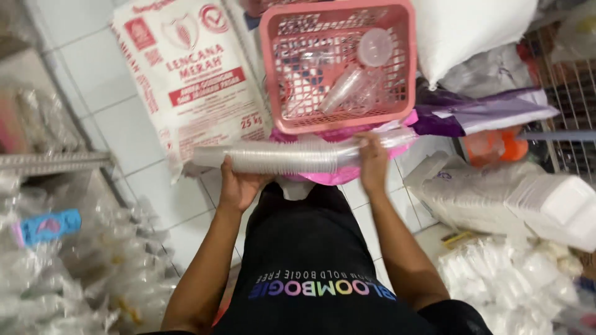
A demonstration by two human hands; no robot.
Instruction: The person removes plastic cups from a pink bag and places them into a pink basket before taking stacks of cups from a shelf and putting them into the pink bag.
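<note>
The left hand (238, 186) cups the underside of a long sleeve of nested clear plastic cups (292, 156), fingers curled up around it near its left end. The right hand (374, 162) grips the same sleeve from above, further right, fingers folded over the top. The stack lies level, its long axis running left to right across the person's front, just above their lap. It is see-through and ribbed where the thin rims crowd together, glossy under a clear wrap.

Just beyond it sits a pink square plastic basket with latticed walls (403, 68), holding loose clear cups and a round lid. Left of the basket a large white woven sack with red print (192, 74) leans on the white tiled floor (124, 130). To the right lie stacked white foam food boxes (546, 205).
</note>
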